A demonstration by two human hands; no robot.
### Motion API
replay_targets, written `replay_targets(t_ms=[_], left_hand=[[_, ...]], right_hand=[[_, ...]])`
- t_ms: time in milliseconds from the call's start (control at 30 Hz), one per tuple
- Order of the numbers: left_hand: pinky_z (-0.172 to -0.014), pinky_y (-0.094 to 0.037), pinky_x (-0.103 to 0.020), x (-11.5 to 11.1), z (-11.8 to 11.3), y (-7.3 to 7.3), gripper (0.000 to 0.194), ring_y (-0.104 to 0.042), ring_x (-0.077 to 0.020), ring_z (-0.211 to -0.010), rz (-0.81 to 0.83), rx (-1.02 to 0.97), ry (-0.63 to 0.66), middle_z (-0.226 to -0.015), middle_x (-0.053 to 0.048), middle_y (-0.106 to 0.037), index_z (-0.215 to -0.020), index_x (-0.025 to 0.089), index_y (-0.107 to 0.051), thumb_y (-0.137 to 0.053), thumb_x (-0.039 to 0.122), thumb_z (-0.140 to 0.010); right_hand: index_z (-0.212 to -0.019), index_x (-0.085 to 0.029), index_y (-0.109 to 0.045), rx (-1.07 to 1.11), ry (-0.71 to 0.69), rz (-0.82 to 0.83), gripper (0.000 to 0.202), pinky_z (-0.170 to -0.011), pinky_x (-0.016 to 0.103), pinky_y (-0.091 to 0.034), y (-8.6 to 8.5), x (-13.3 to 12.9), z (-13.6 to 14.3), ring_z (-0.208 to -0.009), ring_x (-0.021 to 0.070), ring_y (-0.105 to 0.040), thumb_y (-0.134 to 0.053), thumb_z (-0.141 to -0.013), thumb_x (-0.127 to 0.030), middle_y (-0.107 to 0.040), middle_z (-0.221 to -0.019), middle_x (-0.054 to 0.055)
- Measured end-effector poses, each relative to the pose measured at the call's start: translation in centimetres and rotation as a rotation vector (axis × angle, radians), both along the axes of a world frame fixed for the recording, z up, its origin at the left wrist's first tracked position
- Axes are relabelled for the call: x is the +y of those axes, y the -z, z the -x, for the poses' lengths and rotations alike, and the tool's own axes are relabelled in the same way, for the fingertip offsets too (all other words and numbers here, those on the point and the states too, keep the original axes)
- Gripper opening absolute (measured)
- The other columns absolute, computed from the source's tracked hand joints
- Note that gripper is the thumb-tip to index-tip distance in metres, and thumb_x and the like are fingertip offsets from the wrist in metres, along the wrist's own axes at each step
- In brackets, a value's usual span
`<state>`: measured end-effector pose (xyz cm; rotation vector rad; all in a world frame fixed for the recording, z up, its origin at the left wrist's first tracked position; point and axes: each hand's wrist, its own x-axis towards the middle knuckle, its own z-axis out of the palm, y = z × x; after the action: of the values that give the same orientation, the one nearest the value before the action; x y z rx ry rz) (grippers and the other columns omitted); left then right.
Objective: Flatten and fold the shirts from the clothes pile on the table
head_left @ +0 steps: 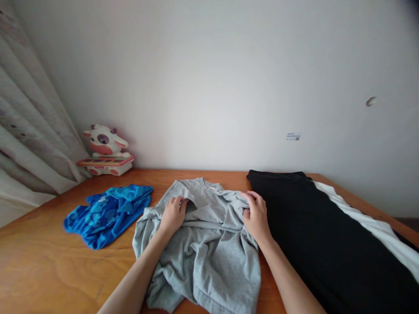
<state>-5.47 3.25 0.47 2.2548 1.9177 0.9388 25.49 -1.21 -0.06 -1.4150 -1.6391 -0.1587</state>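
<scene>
A rumpled grey T-shirt [216, 266] lies on the wooden table in front of me, its neckline at the far end and its lower part bunched toward me. My left hand [174, 214] is closed on the cloth at the left side of the shirt, near a sleeve. On the right side, my right hand [255, 215] pinches the fabric near the other sleeve, thumb and fingers curled round a fold. Some fingertips of both hands are hidden by the cloth.
A crumpled blue garment [109, 213] lies to the left on the wooden table [49, 261]. Behind it stands a cow-shaped toy keyboard [106, 152] beside a curtain [32, 109]. Black clothing [310, 235] with a white strip of cloth [363, 218] covers the right side. A wall [209, 87] rises behind.
</scene>
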Motion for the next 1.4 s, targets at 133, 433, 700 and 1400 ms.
replay_targets(t_ms=[133, 433, 700, 1400], left_hand=[[-0.093, -0.049, -0.040, -0.5, -0.1, 0.0, 0.031, -0.066, -0.0271, -0.102, 0.036, 0.020, 0.126, -0.105, -0.010, -0.070, -0.104, 0.021, -0.066, -0.047, 0.045, -0.098], [-0.096, -0.045, -0.045, -1.9, -1.2, -0.3, 0.029, -0.059, -0.0303, -0.114, 0.139, 0.212, 0.186, -0.122, -0.008, -0.068, -0.113, 0.024, -0.067, -0.051, 0.043, -0.097], [-0.096, -0.046, -0.043, -2.3, -1.2, -0.9, 0.023, -0.061, -0.0296, -0.111, 0.146, 0.188, 0.202, -0.117, -0.008, -0.069, -0.110, 0.023, -0.066, -0.052, 0.035, -0.096], [-0.091, -0.049, -0.041, -2.1, -1.0, -0.3, 0.023, -0.064, -0.0273, -0.105, 0.072, 0.060, 0.193, -0.109, -0.008, -0.070, -0.109, 0.023, -0.065, -0.053, 0.037, -0.095]], right_hand=[[-0.098, -0.026, -0.073, -0.106, -0.103, 0.136, 0.031, -0.100, 0.042, -0.044, -0.8, -0.7, 0.9, -0.112, 0.0252, -0.063, -0.050, -0.083, -0.014, -0.071, -0.112, 0.006], [-0.092, -0.024, -0.070, 0.008, -0.033, 0.151, 0.021, -0.087, 0.035, -0.048, -0.2, -0.3, 1.5, -0.097, 0.0247, -0.068, -0.051, -0.091, -0.034, -0.074, -0.098, 0.006], [-0.123, -0.023, -0.061, -0.149, 0.118, 0.087, 0.052, -0.092, 0.041, -0.033, 0.6, -0.3, 1.7, -0.099, 0.0244, -0.067, -0.047, -0.076, -0.009, -0.074, -0.110, 0.008], [-0.112, -0.017, -0.063, -0.245, 0.031, 0.341, 0.026, -0.090, 0.039, -0.043, -1.0, 4.4, 7.3, -0.106, 0.0273, -0.066, -0.050, -0.090, -0.015, -0.072, -0.109, 0.012]])
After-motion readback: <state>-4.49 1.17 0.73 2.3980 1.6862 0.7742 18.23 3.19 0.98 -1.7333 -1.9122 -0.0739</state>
